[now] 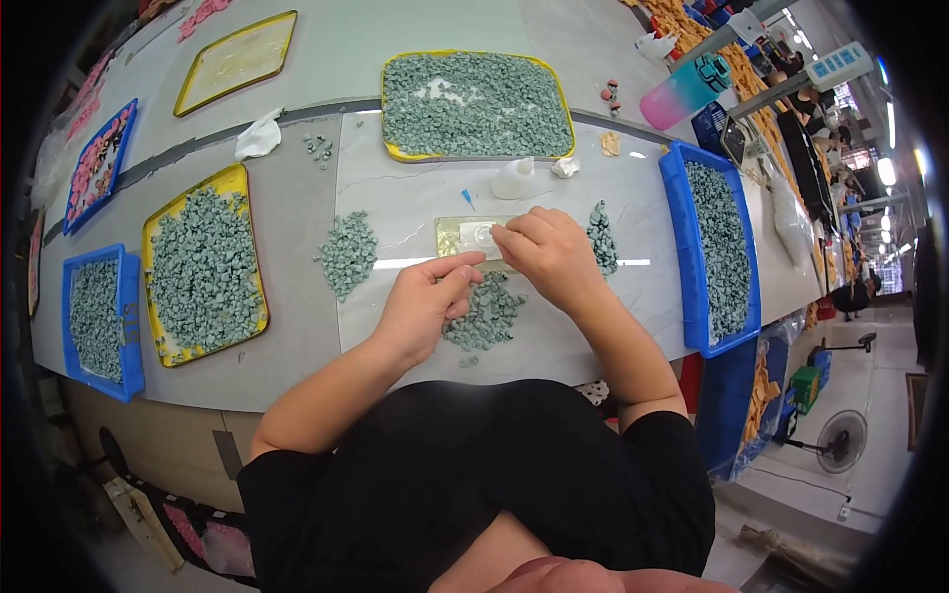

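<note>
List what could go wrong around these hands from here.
1. The loose grey-green pieces lie between the left hand and right hand; a passing wrist might scatter them.
2. The white bottle stands just beyond the right hand, so a forward nudge could tip it.
3. The small blue pointed piece lies loose near the rectangular plate and could be knocked away.

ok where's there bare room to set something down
Bare tabletop lies between the filled left yellow tray and the left pile, and between the right pile and right blue tray. Crowded around the left hand and right hand: middle pile, white bottle.
</note>
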`<state>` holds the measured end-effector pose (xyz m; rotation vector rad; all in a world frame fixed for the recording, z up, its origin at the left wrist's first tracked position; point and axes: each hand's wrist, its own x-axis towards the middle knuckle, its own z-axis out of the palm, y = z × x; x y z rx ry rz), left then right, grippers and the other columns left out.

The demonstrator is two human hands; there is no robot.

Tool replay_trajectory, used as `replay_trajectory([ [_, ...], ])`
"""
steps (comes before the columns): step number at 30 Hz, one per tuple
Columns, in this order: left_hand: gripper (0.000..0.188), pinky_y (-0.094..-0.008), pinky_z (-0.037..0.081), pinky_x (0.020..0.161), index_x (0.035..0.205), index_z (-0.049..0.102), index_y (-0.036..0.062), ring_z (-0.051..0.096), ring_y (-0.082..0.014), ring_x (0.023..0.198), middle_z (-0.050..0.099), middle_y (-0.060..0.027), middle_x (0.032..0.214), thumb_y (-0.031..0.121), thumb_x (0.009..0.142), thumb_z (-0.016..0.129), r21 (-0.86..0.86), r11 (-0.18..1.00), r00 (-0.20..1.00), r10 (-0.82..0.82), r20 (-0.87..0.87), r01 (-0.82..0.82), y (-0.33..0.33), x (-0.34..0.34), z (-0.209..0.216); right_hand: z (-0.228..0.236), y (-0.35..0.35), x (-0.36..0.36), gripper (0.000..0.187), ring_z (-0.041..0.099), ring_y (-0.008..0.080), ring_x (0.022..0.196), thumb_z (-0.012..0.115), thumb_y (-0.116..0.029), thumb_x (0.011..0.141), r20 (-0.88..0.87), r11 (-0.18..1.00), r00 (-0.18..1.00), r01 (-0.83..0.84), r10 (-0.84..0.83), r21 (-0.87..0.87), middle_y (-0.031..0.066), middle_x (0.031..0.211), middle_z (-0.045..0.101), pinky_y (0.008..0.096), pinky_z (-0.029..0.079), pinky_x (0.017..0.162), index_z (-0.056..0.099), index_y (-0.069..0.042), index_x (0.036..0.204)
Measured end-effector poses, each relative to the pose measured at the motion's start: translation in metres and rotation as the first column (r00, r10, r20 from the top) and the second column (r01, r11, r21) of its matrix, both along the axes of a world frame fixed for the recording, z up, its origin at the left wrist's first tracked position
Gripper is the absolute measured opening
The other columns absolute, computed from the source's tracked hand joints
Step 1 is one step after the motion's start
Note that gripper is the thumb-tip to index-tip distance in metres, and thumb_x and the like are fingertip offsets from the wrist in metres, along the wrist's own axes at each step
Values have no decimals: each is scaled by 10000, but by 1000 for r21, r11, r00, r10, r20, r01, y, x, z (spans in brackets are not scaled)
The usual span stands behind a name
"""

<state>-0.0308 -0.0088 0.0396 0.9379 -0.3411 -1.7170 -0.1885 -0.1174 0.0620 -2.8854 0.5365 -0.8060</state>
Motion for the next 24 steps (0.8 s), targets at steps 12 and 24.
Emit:
replay_trajectory([
  [12, 98, -179, 277, 434, 917, 479, 17, 318, -42, 498, 505, -40, 763, 113, 912, 495, 13, 992, 991, 129, -39, -129, 3, 13, -6, 2, 6, 19, 229, 520, 163, 703, 589, -68, 636, -239, 977, 971, -50, -1, -207, 15, 733, 523, 291, 407, 601, 602, -30, 862],
  [24, 96, -184, 290, 435, 914, 472, 7, 321, -39, 502, 526, -57, 793, 98, 905, 504, 41, 984, 984, 175, -23, -174, 1, 15, -2, 1, 13, 12, 248, 502, 148, 680, 592, -67, 639, -241, 971, 970, -80, 24, -225, 5, 722, 505, 283, 384, 583, 606, -19, 882],
])
